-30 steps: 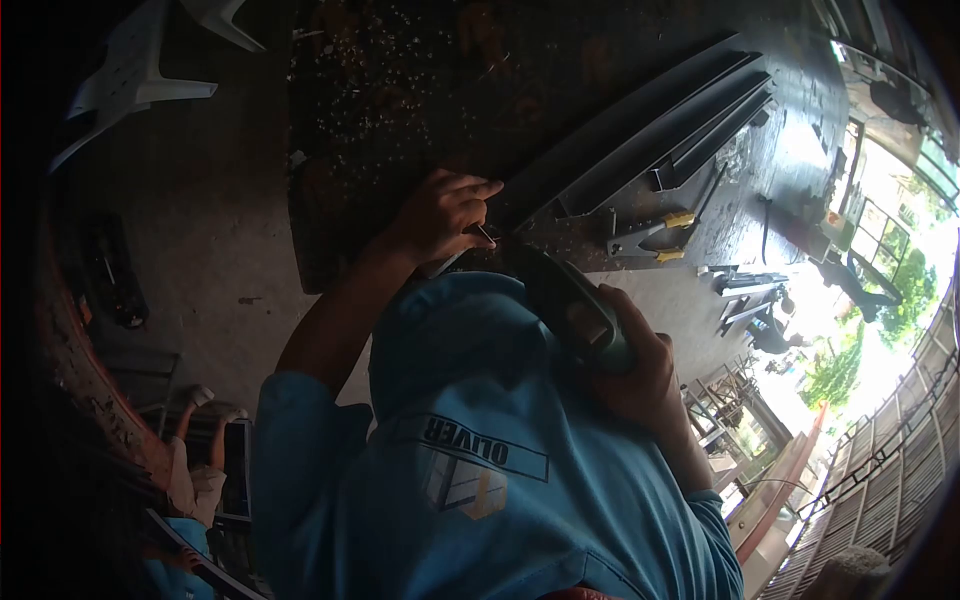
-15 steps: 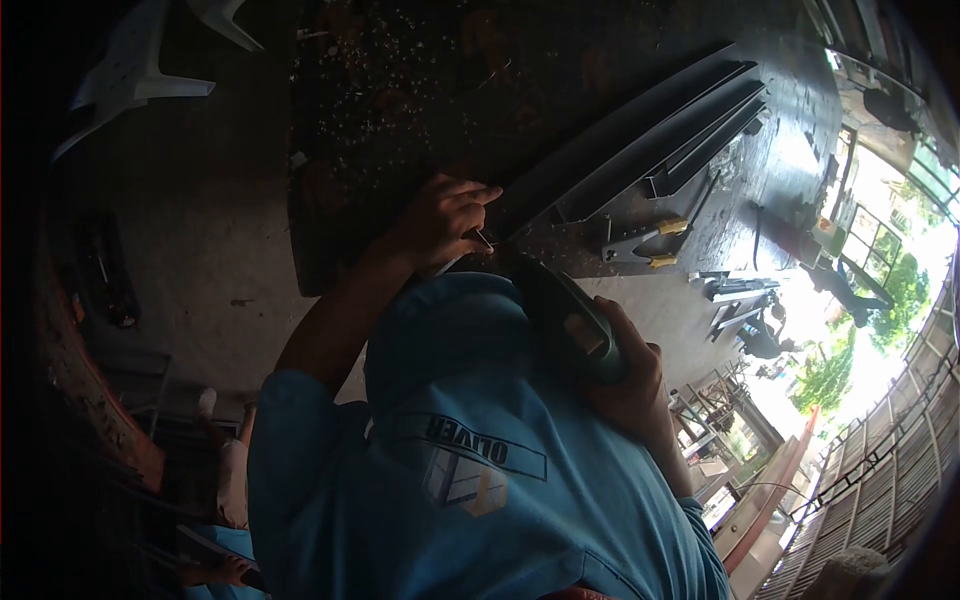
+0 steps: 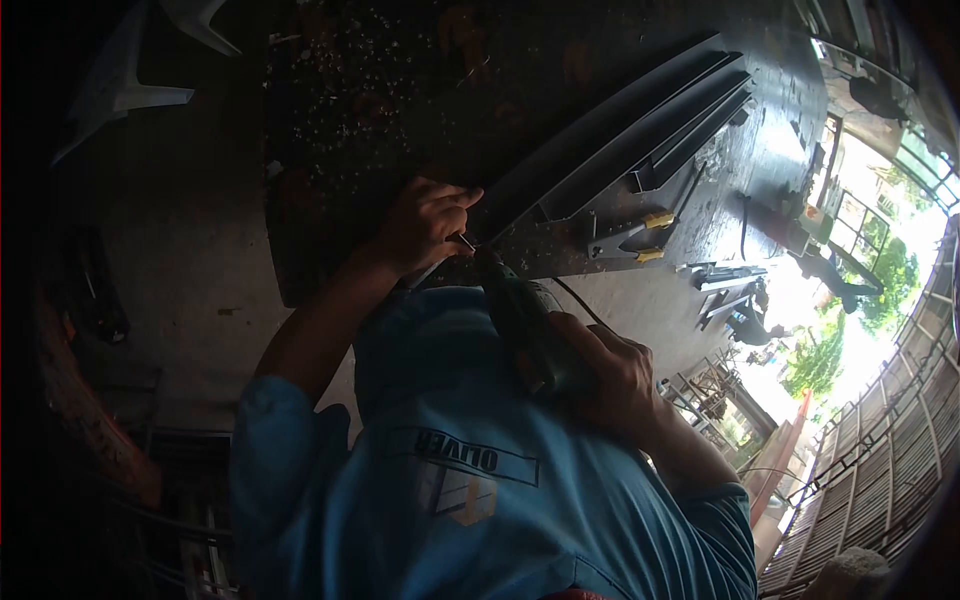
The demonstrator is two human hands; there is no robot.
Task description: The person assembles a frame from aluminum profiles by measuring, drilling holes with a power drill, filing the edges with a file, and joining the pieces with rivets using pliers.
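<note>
My right hand (image 3: 615, 375) wraps round the body of a dark green power drill (image 3: 525, 320), held in front of my blue shirt. Its narrow front end points up and left to my left hand. My left hand (image 3: 432, 225) is at the table edge, fingers bent and thumb and fingers closed near a thin shiny rod (image 3: 466, 241). A pale narrow edge (image 3: 428, 272) shows below that hand; shadow hides what it belongs to. Pliers with yellow grips (image 3: 630, 240) lie to the right on the dark table (image 3: 390, 130).
Long dark metal channels (image 3: 620, 130) lie across the table beyond my hands. Bright shavings (image 3: 345, 90) are scattered on its left part. A black cord (image 3: 580, 298) runs behind the drill. White chair legs (image 3: 145, 97) stand at the upper left. Metal pieces (image 3: 725, 280) are on the right.
My right hand has brought the drill's front end closer to my left fingertips, and the drill's cord now shows. The view has shifted slightly; a person at lower left is out of sight.
</note>
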